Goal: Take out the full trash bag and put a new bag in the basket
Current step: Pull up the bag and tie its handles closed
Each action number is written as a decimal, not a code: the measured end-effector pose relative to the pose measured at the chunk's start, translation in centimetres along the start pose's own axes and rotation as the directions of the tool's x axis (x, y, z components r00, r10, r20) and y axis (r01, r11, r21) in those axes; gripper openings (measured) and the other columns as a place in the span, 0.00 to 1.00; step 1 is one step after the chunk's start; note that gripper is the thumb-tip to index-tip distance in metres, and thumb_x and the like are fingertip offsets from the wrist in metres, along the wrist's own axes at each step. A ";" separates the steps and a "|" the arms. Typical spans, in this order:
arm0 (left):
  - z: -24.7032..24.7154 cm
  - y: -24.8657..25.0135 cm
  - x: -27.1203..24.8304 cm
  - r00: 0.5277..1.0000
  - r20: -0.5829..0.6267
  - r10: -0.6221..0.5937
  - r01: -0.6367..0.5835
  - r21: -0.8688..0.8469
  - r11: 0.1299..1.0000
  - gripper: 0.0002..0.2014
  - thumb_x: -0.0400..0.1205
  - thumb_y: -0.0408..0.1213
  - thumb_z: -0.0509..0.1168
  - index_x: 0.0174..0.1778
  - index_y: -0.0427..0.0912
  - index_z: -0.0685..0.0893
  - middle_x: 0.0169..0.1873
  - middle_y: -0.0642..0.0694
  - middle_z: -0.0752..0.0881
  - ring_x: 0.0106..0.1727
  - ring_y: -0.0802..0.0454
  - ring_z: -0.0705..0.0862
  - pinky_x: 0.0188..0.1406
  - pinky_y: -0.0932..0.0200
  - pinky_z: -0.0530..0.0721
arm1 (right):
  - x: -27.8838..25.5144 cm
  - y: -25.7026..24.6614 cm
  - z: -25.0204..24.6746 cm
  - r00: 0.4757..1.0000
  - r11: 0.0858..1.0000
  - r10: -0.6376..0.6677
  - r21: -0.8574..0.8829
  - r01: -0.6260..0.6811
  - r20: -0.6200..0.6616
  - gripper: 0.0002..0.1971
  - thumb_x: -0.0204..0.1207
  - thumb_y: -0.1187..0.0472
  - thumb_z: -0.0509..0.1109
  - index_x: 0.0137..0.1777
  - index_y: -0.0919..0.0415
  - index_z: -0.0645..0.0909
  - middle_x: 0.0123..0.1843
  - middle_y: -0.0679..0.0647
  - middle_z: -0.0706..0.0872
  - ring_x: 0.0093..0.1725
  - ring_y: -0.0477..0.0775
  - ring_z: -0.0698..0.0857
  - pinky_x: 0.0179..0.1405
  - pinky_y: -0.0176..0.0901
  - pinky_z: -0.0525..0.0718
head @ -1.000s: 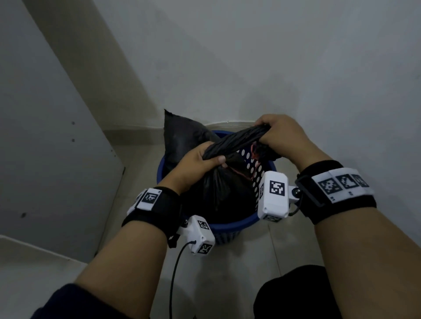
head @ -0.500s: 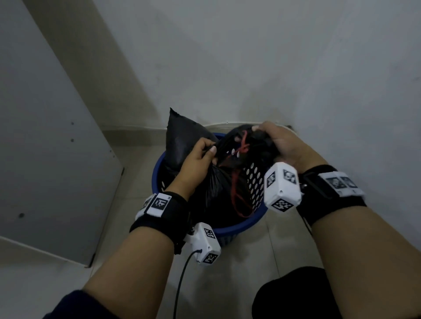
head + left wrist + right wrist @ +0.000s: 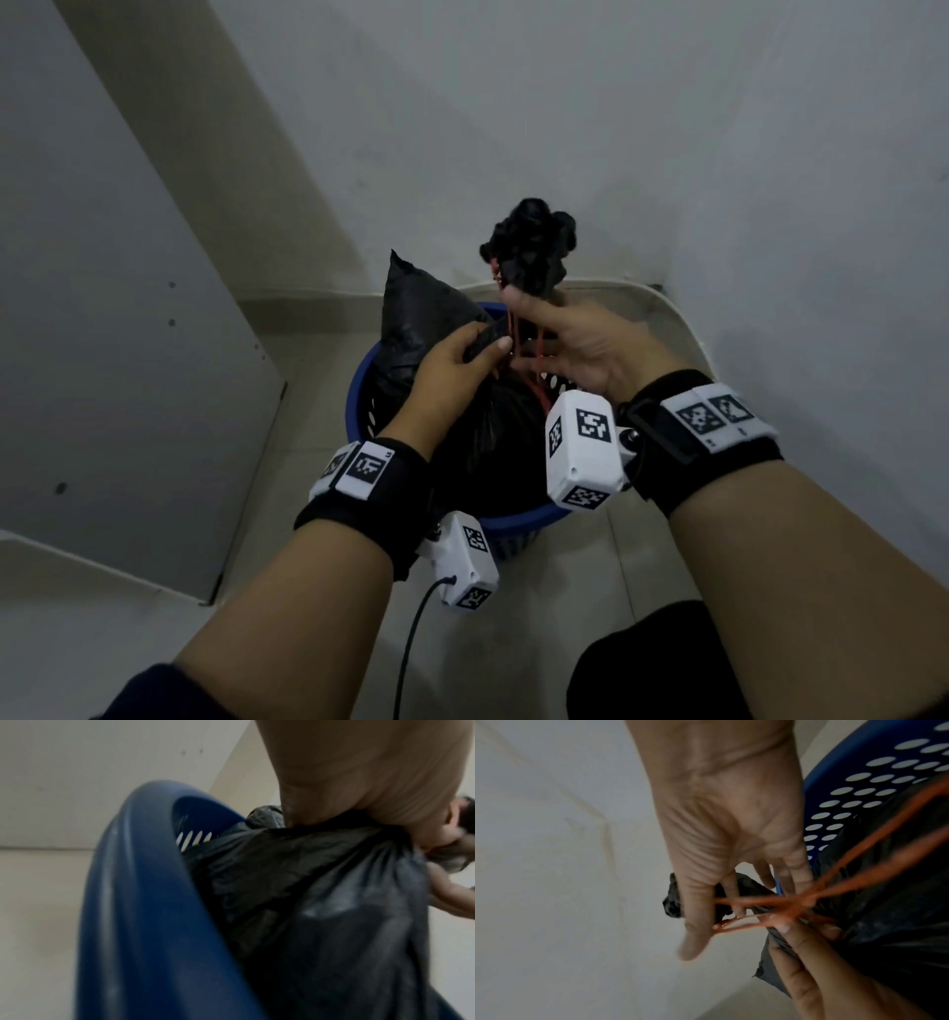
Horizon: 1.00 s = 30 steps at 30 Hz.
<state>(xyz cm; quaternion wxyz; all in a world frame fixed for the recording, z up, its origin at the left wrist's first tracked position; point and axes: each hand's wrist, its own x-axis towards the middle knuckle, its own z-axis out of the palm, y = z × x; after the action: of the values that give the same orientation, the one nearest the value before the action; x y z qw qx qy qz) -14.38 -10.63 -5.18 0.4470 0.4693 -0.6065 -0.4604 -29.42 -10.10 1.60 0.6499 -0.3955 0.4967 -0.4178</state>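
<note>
A blue perforated basket [image 3: 359, 406] [image 3: 144, 882] [image 3: 859, 760] stands on the floor in a corner with a full black trash bag [image 3: 488, 447] [image 3: 308, 892] [image 3: 898, 902] in it. My left hand [image 3: 457, 365] [image 3: 359, 770] [image 3: 805, 953] grips the bag's gathered neck. My right hand [image 3: 580, 344] [image 3: 731, 821] is turned palm up beside it. It pinches the bag's bunched top [image 3: 531, 246] [image 3: 671, 904] between its fingers, above the neck. Red drawstrings [image 3: 536, 398] [image 3: 805, 900] run taut across those fingers.
A black plastic peak [image 3: 411, 308] sticks up at the basket's back left. A grey panel [image 3: 128, 360] stands close on the left, and walls close in behind and on the right. Pale floor tiles [image 3: 590, 575] lie in front, with a cable [image 3: 411, 642] and dark clothing [image 3: 642, 668].
My right hand has turned palm up and lifted the bunched bag top above the neck, stretching the red drawstrings. The left hand stays on the neck.
</note>
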 end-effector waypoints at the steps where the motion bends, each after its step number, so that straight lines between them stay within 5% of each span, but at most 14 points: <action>1: -0.1 0.0 0.0 1.000 0.001 -0.001 0.001 -0.028 1.000 0.10 0.83 0.41 0.68 0.56 0.41 0.87 0.48 0.40 0.90 0.52 0.45 0.88 0.60 0.46 0.84 | 0.0 0.1 0.1 1.000 1.000 0.008 -0.004 -0.008 -0.021 0.13 0.75 0.57 0.74 0.55 0.62 0.84 0.49 0.55 0.88 0.47 0.56 0.87 0.48 0.49 0.89; 4: -0.7 -0.3 0.2 0.999 -0.016 -0.040 0.038 -0.090 0.995 0.09 0.84 0.42 0.66 0.52 0.43 0.88 0.45 0.44 0.91 0.51 0.47 0.88 0.60 0.47 0.83 | 0.2 -0.2 -0.7 0.997 0.983 0.072 0.173 -0.064 -0.039 0.08 0.83 0.66 0.64 0.43 0.65 0.81 0.38 0.57 0.88 0.42 0.59 0.86 0.36 0.49 0.91; 8: -0.5 -0.6 0.6 0.987 -0.070 -0.145 0.131 -0.168 0.977 0.11 0.87 0.42 0.61 0.47 0.42 0.86 0.39 0.45 0.89 0.46 0.50 0.86 0.58 0.49 0.83 | 0.6 -0.9 -2.3 0.985 0.975 0.023 0.222 0.016 -0.172 0.16 0.89 0.61 0.51 0.39 0.61 0.71 0.24 0.55 0.85 0.36 0.58 0.84 0.53 0.57 0.82; 11: 0.2 -0.2 0.9 0.984 -0.086 -0.158 0.147 -0.121 0.982 0.11 0.88 0.41 0.59 0.51 0.41 0.85 0.47 0.42 0.89 0.51 0.48 0.87 0.57 0.54 0.84 | 0.6 -1.2 -2.3 0.966 0.987 -0.024 0.150 0.065 -0.256 0.12 0.89 0.60 0.53 0.42 0.60 0.69 0.23 0.52 0.68 0.20 0.48 0.70 0.35 0.53 0.89; 13: 0.3 -0.2 0.9 0.980 -0.092 -0.178 0.169 -0.100 0.981 0.11 0.89 0.42 0.58 0.51 0.43 0.84 0.47 0.41 0.90 0.53 0.46 0.88 0.57 0.54 0.85 | 0.5 -1.7 -2.4 0.936 0.989 -0.106 -0.130 0.065 -0.336 0.11 0.87 0.61 0.55 0.42 0.58 0.72 0.26 0.51 0.66 0.19 0.46 0.64 0.21 0.39 0.82; 16: -0.1 -0.5 0.8 0.971 -0.108 -0.211 0.200 -0.108 0.974 0.11 0.89 0.41 0.56 0.53 0.42 0.83 0.41 0.39 0.90 0.47 0.46 0.88 0.53 0.55 0.84 | 0.9 -2.2 -3.7 0.834 0.888 -0.287 -0.458 0.046 -0.471 0.08 0.81 0.63 0.60 0.41 0.58 0.78 0.31 0.50 0.73 0.27 0.48 0.69 0.24 0.39 0.65; 18: -0.4 -0.9 0.8 0.966 -0.118 -0.229 0.224 -0.051 0.973 0.14 0.90 0.42 0.55 0.53 0.35 0.81 0.35 0.43 0.84 0.41 0.48 0.83 0.47 0.56 0.80 | 1.1 -2.0 -4.5 0.799 0.885 -0.297 -0.465 0.024 -0.523 0.13 0.78 0.64 0.60 0.60 0.60 0.79 0.42 0.53 0.80 0.35 0.50 0.75 0.30 0.40 0.70; 21: -0.3 -1.0 1.1 0.962 -0.137 -0.236 0.245 0.055 0.968 0.18 0.89 0.44 0.56 0.51 0.31 0.81 0.34 0.45 0.81 0.39 0.48 0.80 0.44 0.55 0.77 | 1.6 -1.7 -4.9 0.821 0.910 -0.207 -0.414 -0.039 -0.533 0.32 0.78 0.65 0.57 0.83 0.56 0.57 0.75 0.62 0.71 0.68 0.61 0.76 0.60 0.47 0.76; 24: -0.1 -0.8 1.4 0.962 -0.167 -0.218 0.247 0.183 0.952 0.18 0.88 0.46 0.57 0.49 0.32 0.81 0.38 0.41 0.84 0.43 0.45 0.82 0.47 0.52 0.80 | 1.7 -1.9 -4.4 0.814 0.757 -0.391 -0.653 0.019 -0.430 0.32 0.77 0.65 0.56 0.83 0.55 0.60 0.85 0.59 0.57 0.83 0.62 0.58 0.82 0.53 0.59; 27: 0.1 -0.2 1.4 0.981 -0.143 -0.134 0.171 0.294 0.940 0.15 0.88 0.46 0.58 0.47 0.37 0.80 0.41 0.41 0.85 0.44 0.45 0.82 0.45 0.54 0.78 | 0.9 -1.5 -2.8 0.817 0.475 -0.577 -0.822 0.316 -0.020 0.31 0.76 0.69 0.61 0.80 0.54 0.67 0.83 0.54 0.64 0.84 0.56 0.57 0.85 0.50 0.50; 29: 0.4 0.6 0.8 0.995 -0.062 -0.076 0.087 0.205 0.975 0.11 0.88 0.43 0.58 0.50 0.42 0.82 0.40 0.46 0.85 0.41 0.53 0.82 0.43 0.57 0.78 | 0.9 -0.4 -1.6 0.880 0.309 -0.409 -0.871 0.383 0.242 0.36 0.72 0.66 0.67 0.81 0.50 0.65 0.83 0.51 0.65 0.85 0.56 0.53 0.85 0.58 0.44; 30: 0.4 0.9 0.5 0.997 -0.022 -0.072 0.074 0.124 0.990 0.10 0.88 0.42 0.59 0.53 0.42 0.83 0.40 0.47 0.86 0.40 0.56 0.82 0.44 0.59 0.79 | 1.2 0.3 -1.2 0.917 0.200 -0.297 -0.922 0.331 0.265 0.37 0.71 0.62 0.70 0.81 0.47 0.65 0.83 0.49 0.65 0.85 0.56 0.51 0.83 0.63 0.40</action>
<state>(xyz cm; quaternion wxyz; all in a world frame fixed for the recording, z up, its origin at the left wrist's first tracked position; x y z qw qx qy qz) -15.02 -10.94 -4.36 0.4052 0.5223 -0.6124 -0.4336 -30.40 -11.26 0.69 0.1887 -0.8023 0.5456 -0.1518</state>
